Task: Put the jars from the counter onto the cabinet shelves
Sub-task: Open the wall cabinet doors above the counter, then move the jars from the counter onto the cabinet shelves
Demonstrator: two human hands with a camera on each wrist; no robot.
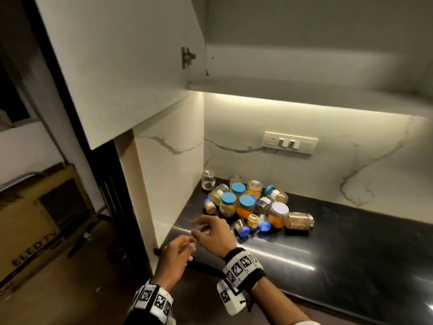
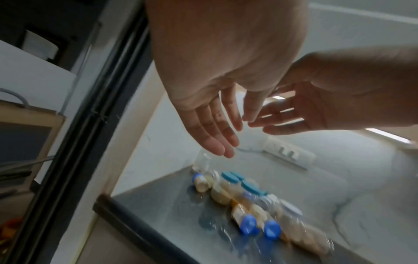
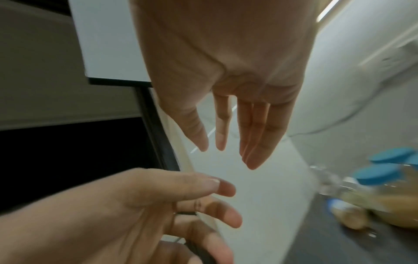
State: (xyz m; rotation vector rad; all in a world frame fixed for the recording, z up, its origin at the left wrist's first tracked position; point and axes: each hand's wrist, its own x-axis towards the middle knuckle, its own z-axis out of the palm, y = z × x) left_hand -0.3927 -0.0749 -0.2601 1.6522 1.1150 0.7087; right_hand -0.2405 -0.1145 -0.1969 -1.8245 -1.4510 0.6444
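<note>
The jars lay clustered on the dark counter in the corner by the side panel, some upright with teal lids, a few small ones tipped over with blue lids, all below the open cabinet shelf. The left hand hovered at the counter's front edge with fingers loosely spread, holding nothing. The right hand hung just above and beside it, fingers relaxed and extended, empty too, short of the jars.
</note>
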